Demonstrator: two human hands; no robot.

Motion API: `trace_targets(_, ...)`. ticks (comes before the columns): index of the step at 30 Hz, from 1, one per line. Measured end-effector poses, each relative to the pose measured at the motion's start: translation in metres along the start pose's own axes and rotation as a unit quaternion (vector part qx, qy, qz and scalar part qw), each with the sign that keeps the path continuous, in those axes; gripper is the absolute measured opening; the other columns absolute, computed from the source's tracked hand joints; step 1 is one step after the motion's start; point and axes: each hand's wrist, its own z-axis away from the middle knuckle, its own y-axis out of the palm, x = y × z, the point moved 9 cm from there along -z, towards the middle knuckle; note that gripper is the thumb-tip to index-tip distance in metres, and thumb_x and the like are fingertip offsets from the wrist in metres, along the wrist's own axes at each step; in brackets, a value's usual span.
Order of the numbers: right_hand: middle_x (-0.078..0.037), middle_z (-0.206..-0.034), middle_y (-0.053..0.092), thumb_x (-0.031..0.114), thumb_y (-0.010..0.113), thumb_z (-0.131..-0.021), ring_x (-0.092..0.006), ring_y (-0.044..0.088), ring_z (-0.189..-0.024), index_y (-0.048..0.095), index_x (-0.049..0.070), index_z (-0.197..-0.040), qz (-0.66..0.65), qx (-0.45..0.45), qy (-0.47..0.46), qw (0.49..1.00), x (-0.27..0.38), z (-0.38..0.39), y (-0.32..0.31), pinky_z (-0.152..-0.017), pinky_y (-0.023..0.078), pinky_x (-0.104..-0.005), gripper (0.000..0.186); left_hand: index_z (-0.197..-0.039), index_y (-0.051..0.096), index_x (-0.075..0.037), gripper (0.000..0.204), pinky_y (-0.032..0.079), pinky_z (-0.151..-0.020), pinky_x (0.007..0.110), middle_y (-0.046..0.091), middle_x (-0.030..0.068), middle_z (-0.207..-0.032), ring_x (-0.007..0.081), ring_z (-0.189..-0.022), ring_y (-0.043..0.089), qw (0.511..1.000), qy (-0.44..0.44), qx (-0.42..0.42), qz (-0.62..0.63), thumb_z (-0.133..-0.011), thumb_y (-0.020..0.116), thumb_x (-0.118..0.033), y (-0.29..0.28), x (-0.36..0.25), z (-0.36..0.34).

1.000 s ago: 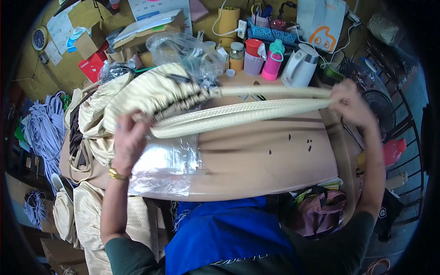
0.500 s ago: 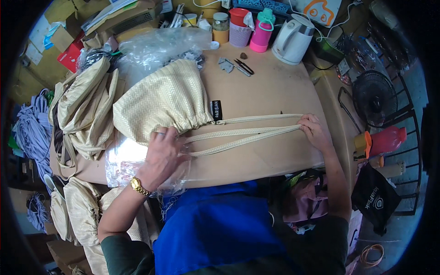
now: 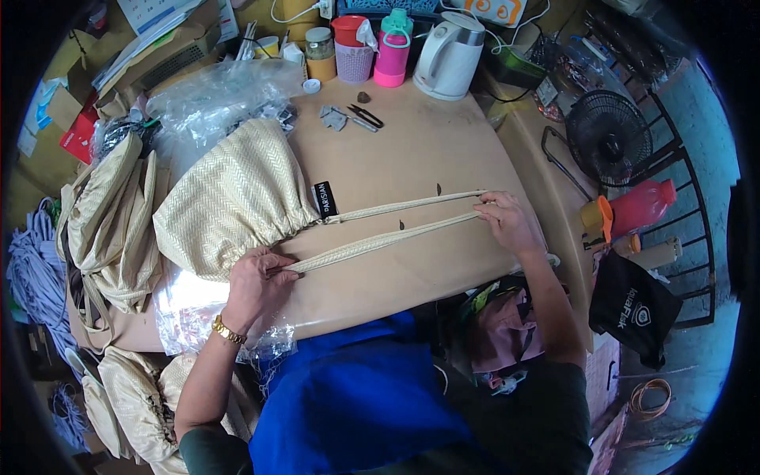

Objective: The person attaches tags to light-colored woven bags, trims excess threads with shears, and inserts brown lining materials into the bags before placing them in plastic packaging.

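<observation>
A cream woven drawstring bag (image 3: pixel 229 198) lies on the table, its gathered mouth toward the right and a small black label (image 3: pixel 324 199) beside that mouth. Its straps (image 3: pixel 396 235) run rightward across the tabletop, drawn out nearly straight. My left hand (image 3: pixel 257 283), with a gold watch on the wrist, pinches the lower straps close to the bag's mouth. At the far end of the straps, my right hand (image 3: pixel 507 222) is closed on them, thumb and fingers together.
More cream bags (image 3: pixel 115 229) are piled at the left, and others (image 3: pixel 134 404) below the table edge. Clear plastic (image 3: pixel 229 87) lies behind the bag. Thread snips (image 3: pixel 366 116), a pink bottle (image 3: pixel 392 51) and a white kettle (image 3: pixel 450 57) stand or lie toward the back.
The view has shifted. My left hand has gone from the bag's gathered mouth to the lower straps, which now lie close together. My right hand still holds the strap end.
</observation>
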Motion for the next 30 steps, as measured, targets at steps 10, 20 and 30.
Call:
trace_targets(10, -0.016, -0.087, 0.062, 0.011, 0.063, -0.087, -0.0346, 0.064, -0.079, 0.06, 0.005, -0.103, -0.049, 0.096, 0.052, 0.993, 0.148, 0.053, 0.026, -0.067, 0.052, -0.0449, 0.017, -0.089, 0.072, -0.009, 0.015, 0.049, -0.073, 0.039, 0.062, 0.0083, -0.083, 0.0279, -0.079, 0.062, 0.989, 0.057, -0.073, -0.117, -0.074, 0.074, -0.011, 0.013, -0.047, 0.015)
trace_targets(20, -0.019, -0.123, 0.05, 0.001, 0.068, -0.077, -0.0347, 0.058, -0.108, 0.053, 0.003, -0.122, -0.418, 0.138, -0.088, 0.893, 0.289, -0.047, 0.1, -0.089, 0.051, -0.0403, 0.047, -0.11, 0.069, -0.002, 0.03, 0.047, -0.077, 0.041, 0.062, 0.0135, -0.095, 0.0323, -0.088, 0.058, 0.994, 0.071, -0.07, -0.049, -0.081, 0.068, -0.009, 0.012, -0.029, 0.024)
trace_targets(30, -0.024, -0.111, 0.044, -0.003, 0.052, -0.084, -0.0395, 0.064, -0.092, 0.052, -0.005, -0.108, -0.088, 0.17, -0.085, 0.978, 0.266, -0.058, 0.11, -0.078, 0.055, -0.0484, 0.024, -0.108, 0.068, -0.005, 0.033, 0.042, -0.089, 0.042, 0.055, 0.0113, -0.104, 0.0296, -0.106, 0.052, 0.958, 0.066, -0.125, -0.251, -0.079, 0.073, -0.019, -0.018, -0.052, 0.012)
